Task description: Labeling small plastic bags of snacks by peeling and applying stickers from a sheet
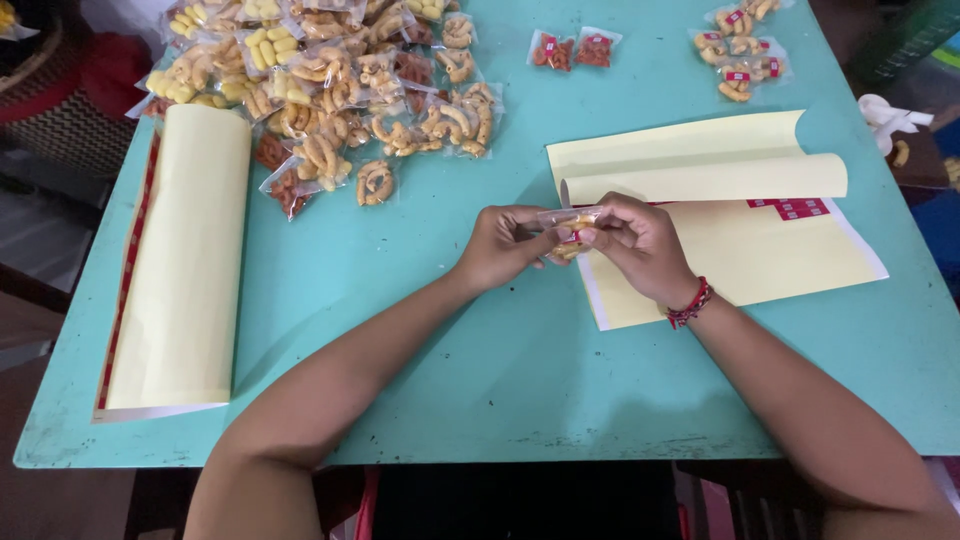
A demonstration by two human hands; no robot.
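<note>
My left hand (pixel 500 245) and my right hand (pixel 635 240) meet over the middle of the turquoise table (pixel 420 300). Together they pinch one small clear snack packet (pixel 568 222) with orange curled snacks inside and a red sticker at its top. My fingers cover most of the packet. A red bead bracelet (pixel 690 305) sits on my right wrist. Just under and behind my right hand lies a yellow sticker sheet (pixel 760 250) with its top layer curled back and a few red stickers (pixel 798 208) left on it.
A big pile of filled snack packets (pixel 330 90) covers the far left of the table. A second curled yellow sheet (pixel 185 260) lies along the left edge. Two red-labelled packets (pixel 573 50) and a small group of labelled packets (pixel 740 50) lie at the far right.
</note>
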